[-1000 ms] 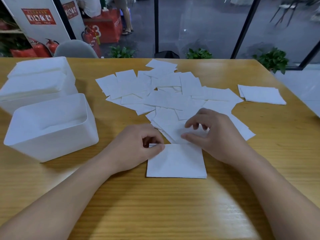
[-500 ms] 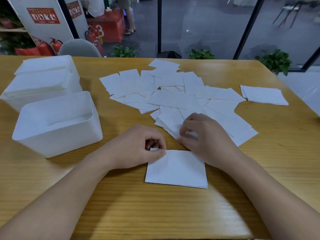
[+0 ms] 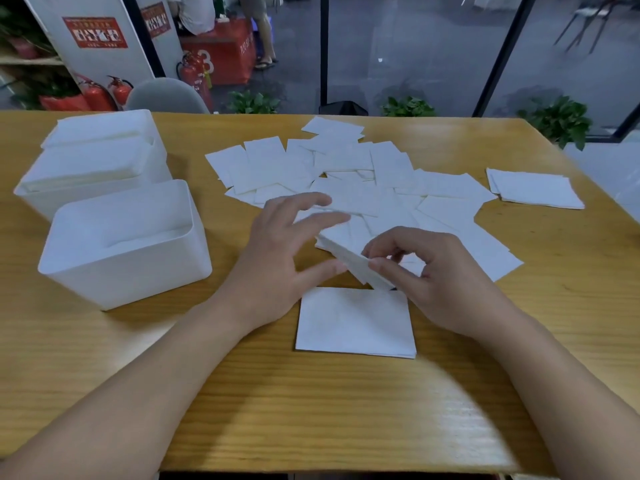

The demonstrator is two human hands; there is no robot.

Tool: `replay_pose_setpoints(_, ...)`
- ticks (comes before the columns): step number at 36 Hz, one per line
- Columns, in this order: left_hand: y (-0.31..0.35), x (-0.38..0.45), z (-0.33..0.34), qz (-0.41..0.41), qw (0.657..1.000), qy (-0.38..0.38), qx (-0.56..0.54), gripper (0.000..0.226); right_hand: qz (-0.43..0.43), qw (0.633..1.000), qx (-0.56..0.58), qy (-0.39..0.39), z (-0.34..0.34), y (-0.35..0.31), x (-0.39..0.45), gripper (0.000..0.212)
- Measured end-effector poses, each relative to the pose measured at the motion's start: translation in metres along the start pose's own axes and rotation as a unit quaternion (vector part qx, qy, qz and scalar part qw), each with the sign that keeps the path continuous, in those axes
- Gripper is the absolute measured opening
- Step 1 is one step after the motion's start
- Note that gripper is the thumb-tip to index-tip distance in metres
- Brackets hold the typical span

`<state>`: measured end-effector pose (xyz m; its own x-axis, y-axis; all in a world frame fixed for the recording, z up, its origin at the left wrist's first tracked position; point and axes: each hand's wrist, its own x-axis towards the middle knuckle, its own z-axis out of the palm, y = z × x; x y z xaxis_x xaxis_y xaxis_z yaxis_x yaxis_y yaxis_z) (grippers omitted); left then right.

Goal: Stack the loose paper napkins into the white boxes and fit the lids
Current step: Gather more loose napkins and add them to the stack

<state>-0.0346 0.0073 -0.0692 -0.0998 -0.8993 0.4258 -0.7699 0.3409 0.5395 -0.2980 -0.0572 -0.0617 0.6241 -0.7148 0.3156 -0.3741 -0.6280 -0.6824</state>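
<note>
While napkins lie scattered: two white boxes [image 3: 124, 244] left | two neat stacks [image 3: 356, 323] | left hand [image 3: 280, 261] fingers spread, empty | right hand [image 3: 426, 271] pinching lifted napkin [image 3: 346, 252]

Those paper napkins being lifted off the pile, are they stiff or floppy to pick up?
Probably floppy: the napkins pinched by the right hand sag along their free edge. Likely very light, since a fingertip pinch lifts several. They may slide apart easily; the loose ones already lie fanned and overlapping on the table.
</note>
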Motion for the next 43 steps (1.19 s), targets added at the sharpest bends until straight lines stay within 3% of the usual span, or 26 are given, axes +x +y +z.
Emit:
replay_pose_setpoints(4, 0.001, -0.001, 0.000, 0.006, 0.997, 0.025, -0.074, 0.010, -0.013, 0.997, 0.064, 0.043, -0.009, 0.002, -0.004, 0.008)
replay_pose_setpoints(6, 0.001, -0.001, -0.003, -0.011, 0.989, 0.015, -0.147, 0.010, 0.014, 0.990, 0.131, 0.043, -0.015, 0.004, -0.004, 0.007)
replay_pose_setpoints(9, 0.000, -0.001, -0.012, -0.070, 0.955, -0.070, -0.281, 0.017, 0.072, 0.981, 0.181, 0.020, -0.019, 0.007, -0.004, 0.008)
replay_pose_setpoints(14, -0.013, -0.003, -0.017, -0.096, 0.946, -0.230, -0.209, 0.040, 0.103, 0.989, 0.088, -0.062, -0.013, 0.016, -0.010, 0.006)
replay_pose_setpoints(24, -0.019, -0.006, -0.018, -0.101, 0.947, -0.293, -0.088, 0.060, 0.084, 0.992, -0.027, -0.091, -0.004, 0.020, -0.012, 0.010)
replay_pose_setpoints(27, -0.021, -0.005, -0.018, -0.104, 0.948, -0.285, -0.091, 0.061, 0.081, 0.993, -0.053, -0.072, -0.006, 0.020, -0.012, 0.008)
replay_pose_setpoints(33, -0.025, -0.003, -0.012, -0.109, 0.972, -0.186, -0.091, 0.037, 0.049, 0.985, -0.137, 0.093, -0.004, 0.018, 0.013, 0.014)
replay_pose_setpoints(37, -0.026, -0.002, -0.007, -0.100, 0.984, -0.138, -0.061, 0.016, 0.061, 0.971, -0.215, 0.078, 0.001, 0.023, 0.038, 0.027)
replay_pose_setpoints(43, -0.022, -0.006, -0.001, -0.095, 0.986, -0.123, -0.061, 0.008, 0.061, 0.960, -0.268, 0.051, 0.009, 0.026, 0.048, 0.015)
